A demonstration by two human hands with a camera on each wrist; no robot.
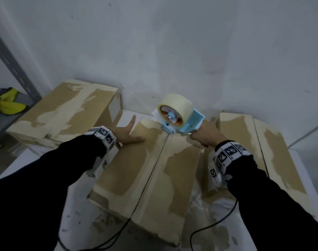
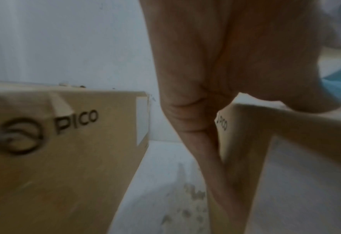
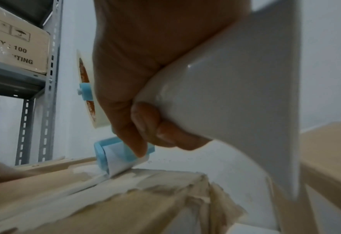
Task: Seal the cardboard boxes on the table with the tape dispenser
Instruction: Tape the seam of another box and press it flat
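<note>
On the white worktop (image 1: 46,160) lie three brown cardboard boxes with torn, paler patches where the top paper has been stripped off. The middle cardboard box (image 1: 145,171) lies lengthwise in front of the person, its two top flaps meeting in a dark seam that runs down its length. The left hand (image 1: 126,135) lies flat on the left flap near the far end, fingers straight and spread, thumb pointing along the flap toward the seam; in the left wrist view the fingers reach over the box edge. The right hand (image 1: 205,134) is curled tight round the white handle of the light-blue tape dispenser (image 1: 181,122), which carries a fat roll of clear tape with an orange core. The dispenser's front roller sits on the far end of the seam, and in the right wrist view a strip of tape (image 3: 117,166) curls from under the roller onto the cardboard.

A second brown box (image 1: 64,113), printed "PICO" on its side, lies to the left against the white wall (image 1: 172,51). A third brown box (image 1: 254,151) lies just right of the middle one, partly under the right forearm. Black cables (image 1: 218,225) trail over the worktop. On the far left a grey metal shelf (image 1: 13,69) holds something yellow (image 1: 8,104).
</note>
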